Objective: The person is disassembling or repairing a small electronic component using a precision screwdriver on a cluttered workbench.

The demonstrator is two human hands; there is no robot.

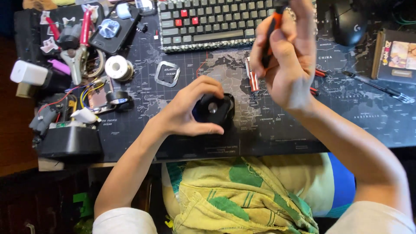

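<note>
Dark map-printed worktop [173, 93]: keyboard [208, 21] at top centre, solder spool [117, 67] upper left, mouse [349, 26] upper right.

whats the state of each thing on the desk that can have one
left hand: cupped around the small black device, steadying it
small black device: flat on the mat, silver centre showing
right hand: raised, gripping the orange-handled tool
orange-handled tool: held above the mat
solder spool: lying flat
black mouse: untouched

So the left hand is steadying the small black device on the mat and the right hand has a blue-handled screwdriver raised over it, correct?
Not quite: in the head view the screwdriver in the right hand has an orange and black handle, not blue. The left hand does steady the small black device on the mat.
</note>
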